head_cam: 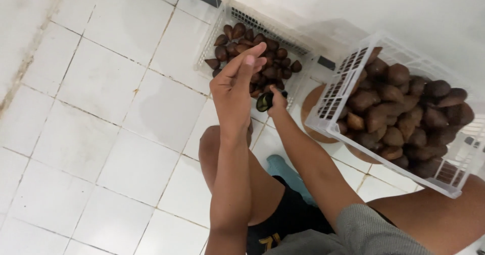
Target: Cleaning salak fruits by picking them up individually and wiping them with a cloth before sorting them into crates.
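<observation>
Fingers: left hand (233, 86) is up with its fingers straight, pressed together and released, nothing in them, tips aimed at the far basket. The right hand (275, 99) is curled round a small dark round thing (264, 102); I can't tell from here what it is, nor how tightly it is clenched.

Where the fruit sits: snake fruit (262, 58), brown and scaly, heaped in the far white plastic basket (214, 30) on the tiled floor (101, 108). Both hands hover just at its near edge.

Second load: a bigger white crate (333, 129) on the right, propped on the person's thigh and a round wooden stand (309, 114), tilted so its open top faces the person. My reading is that the tilt keeps the fruit (399, 113) within easy reach.

Why the posture: the person sits low on the floor, left knee (214, 144) raised between the arms, the left forearm running over it. It looks like a steadying rest, as I judge it.

Which way the fruit points: each one is teardrop shaped, fat at one end, tapering to a tip. In the far basket the tips go every direction, no common axis. In the near crate several lie with their long axis slanting, tips toward the upper right.

Dark thing: its long axis can't be made out, too small.
</observation>
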